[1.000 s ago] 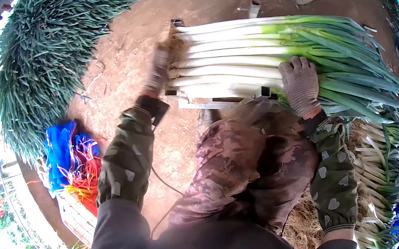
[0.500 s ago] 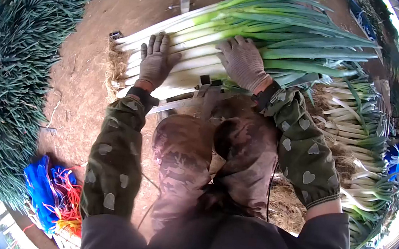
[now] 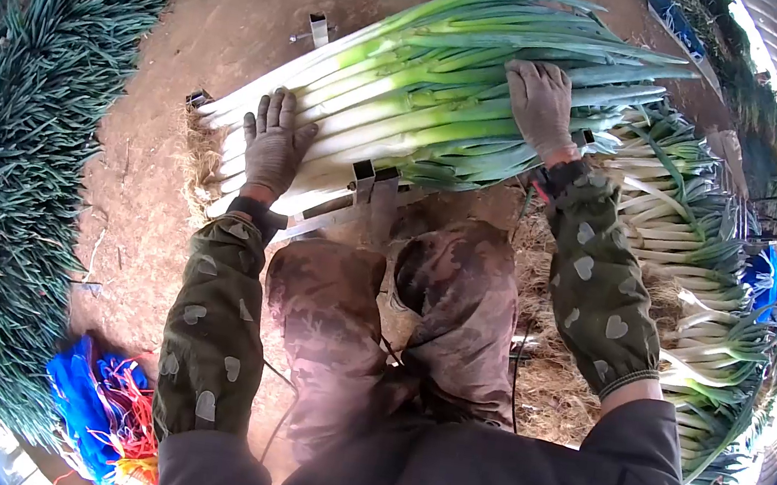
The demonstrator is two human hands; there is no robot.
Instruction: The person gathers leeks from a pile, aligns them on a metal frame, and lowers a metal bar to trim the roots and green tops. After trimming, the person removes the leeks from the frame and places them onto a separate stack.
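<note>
Fingers of left hand (image 3: 273, 157) (spread) and right hand (image 3: 541, 106) (curled, grip indeterminable) are spaced along the long axis of the leeks (image 3: 383, 100) beneath.

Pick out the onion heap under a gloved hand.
The bundle before the knees, beneath the left hand; the heap at far left and the pile at right have no hand on them.

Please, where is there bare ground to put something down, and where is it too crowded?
Bare dirt lies between the dark green heap and the root ends of the laid-out leeks, reaching past the metal post. The right side is crowded: the leek pile and roots cover much of it.
</note>
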